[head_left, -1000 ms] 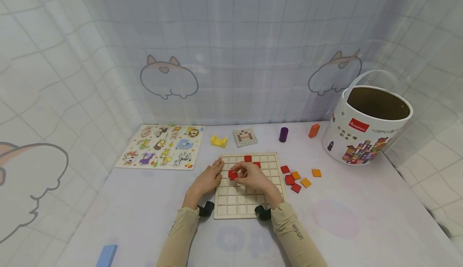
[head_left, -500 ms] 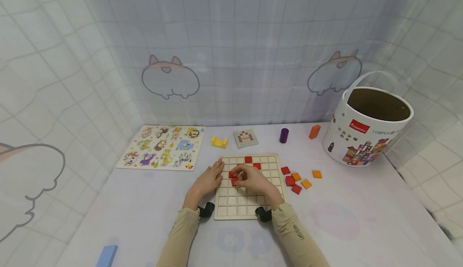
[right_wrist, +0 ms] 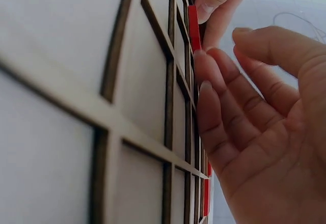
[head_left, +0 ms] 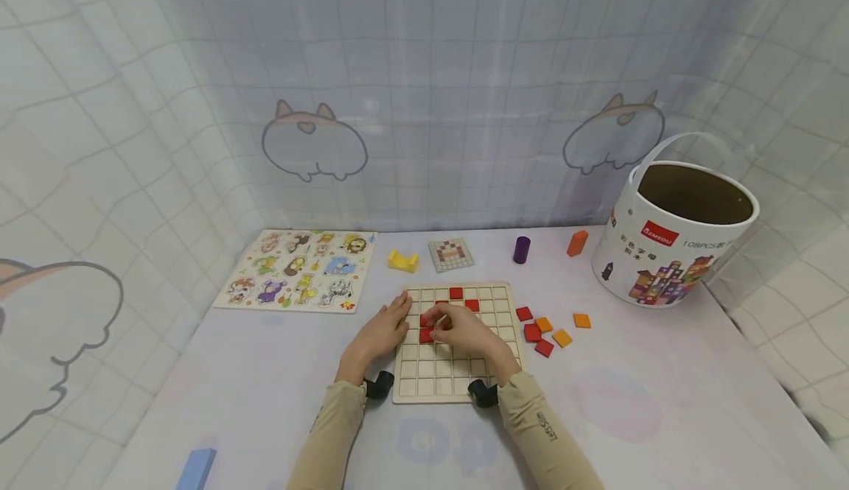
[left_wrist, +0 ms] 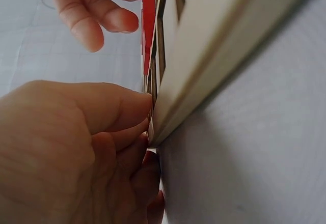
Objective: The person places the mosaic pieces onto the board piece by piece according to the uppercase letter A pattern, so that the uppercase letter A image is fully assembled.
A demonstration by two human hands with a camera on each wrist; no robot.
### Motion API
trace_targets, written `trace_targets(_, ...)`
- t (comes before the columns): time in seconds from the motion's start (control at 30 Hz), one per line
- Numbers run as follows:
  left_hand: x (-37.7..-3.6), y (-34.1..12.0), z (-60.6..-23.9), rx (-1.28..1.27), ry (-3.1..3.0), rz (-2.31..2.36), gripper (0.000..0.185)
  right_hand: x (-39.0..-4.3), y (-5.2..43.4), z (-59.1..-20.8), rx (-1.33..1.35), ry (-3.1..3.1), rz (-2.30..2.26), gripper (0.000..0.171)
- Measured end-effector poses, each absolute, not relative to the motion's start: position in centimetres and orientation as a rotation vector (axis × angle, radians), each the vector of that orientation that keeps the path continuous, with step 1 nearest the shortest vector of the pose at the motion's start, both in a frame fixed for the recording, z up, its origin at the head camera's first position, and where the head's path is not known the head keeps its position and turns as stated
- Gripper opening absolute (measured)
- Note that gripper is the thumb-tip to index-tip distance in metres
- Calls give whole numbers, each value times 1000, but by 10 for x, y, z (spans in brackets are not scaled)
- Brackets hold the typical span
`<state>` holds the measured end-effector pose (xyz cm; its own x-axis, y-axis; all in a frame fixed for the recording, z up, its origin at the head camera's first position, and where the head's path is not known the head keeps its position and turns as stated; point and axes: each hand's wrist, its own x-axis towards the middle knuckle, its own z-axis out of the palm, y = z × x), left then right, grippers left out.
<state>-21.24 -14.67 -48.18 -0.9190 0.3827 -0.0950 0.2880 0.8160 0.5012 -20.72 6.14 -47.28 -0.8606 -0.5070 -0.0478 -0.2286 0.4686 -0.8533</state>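
A wooden grid board (head_left: 442,387) lies on the table with several red square tiles set in its cells. My left hand (head_left: 381,331) rests along the board's left edge, fingers stretched forward. Its thumb (left_wrist: 119,104) touches the rim in the left wrist view. My right hand (head_left: 464,329) hovers low over the board with bent, relaxed fingers. Its fingertips are right at a red tile (head_left: 427,336), which sits in a cell. In the right wrist view the thumb stands apart from the fingers (right_wrist: 211,107), nothing between them, beside a red tile (right_wrist: 193,28).
Loose red tiles (head_left: 533,333) and orange tiles (head_left: 562,338) lie right of the board. Behind it are a pattern card (head_left: 452,256), a yellow block (head_left: 402,261), a purple cylinder (head_left: 521,250) and an orange block (head_left: 577,243). An animal puzzle (head_left: 295,269) lies left, a bucket (head_left: 663,254) right.
The right hand has brought a red tile slightly nearer to me, into a cell below another red tile, and its fingers have loosened from it. The left hand has stayed put.
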Motion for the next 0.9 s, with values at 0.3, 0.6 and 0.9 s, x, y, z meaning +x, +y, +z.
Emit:
trace_targets(0.3, -212, -147, -484, 517, 2804, 731, 54, -207, 62, -473, -641, 2400, -1354, 18)
trace_targets(0.6, -213, -148, -481, 532, 2799, 738, 54, -207, 59, -472, -650, 2336, -1282, 14)
trace_targets(0.9, -213, -147, -483, 505, 2803, 728, 55, -211, 78, -470, -666, 2338, -1403, 19)
